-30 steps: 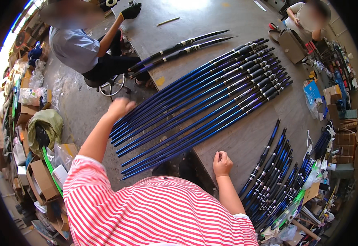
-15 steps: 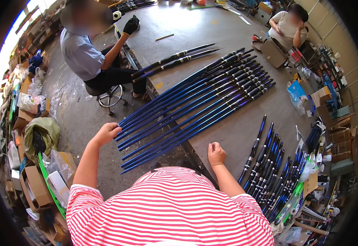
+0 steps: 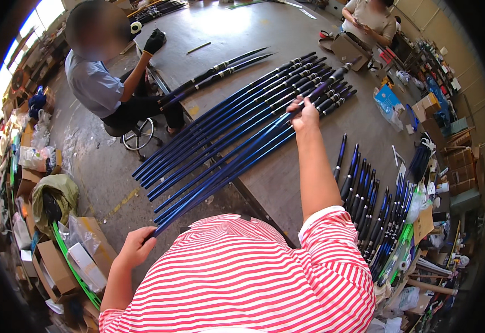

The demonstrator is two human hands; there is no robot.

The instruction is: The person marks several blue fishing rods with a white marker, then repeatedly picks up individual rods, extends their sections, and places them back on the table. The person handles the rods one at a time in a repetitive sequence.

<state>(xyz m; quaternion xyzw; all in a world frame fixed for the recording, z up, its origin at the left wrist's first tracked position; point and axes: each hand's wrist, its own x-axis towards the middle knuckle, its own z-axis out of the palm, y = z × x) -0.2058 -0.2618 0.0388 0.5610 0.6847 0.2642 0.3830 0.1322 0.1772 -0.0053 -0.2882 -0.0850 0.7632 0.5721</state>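
Note:
A row of blue fishing rods [image 3: 220, 131] with black grips lies side by side on the grey table, their slim ends sticking out past its edge. My right hand [image 3: 304, 115] is wrapped round one blue fishing rod [image 3: 321, 89] close to its dark handle, holding it aslant over the others. At the lower left, my left hand [image 3: 136, 247] pinches the slim end of that same rod, out beyond the table edge.
A second bundle of rods [image 3: 367, 205] lies to my right. Two more rods [image 3: 215, 75] lie farther back, near a seated person with a black glove [image 3: 155, 41]. Another person sits at the far right. Cardboard boxes [image 3: 54, 266] crowd the floor at left.
My right hand has reached forward from the table's near edge and taken hold of a rod. My left hand has come down and nearer with the slim end. The view has shifted slightly.

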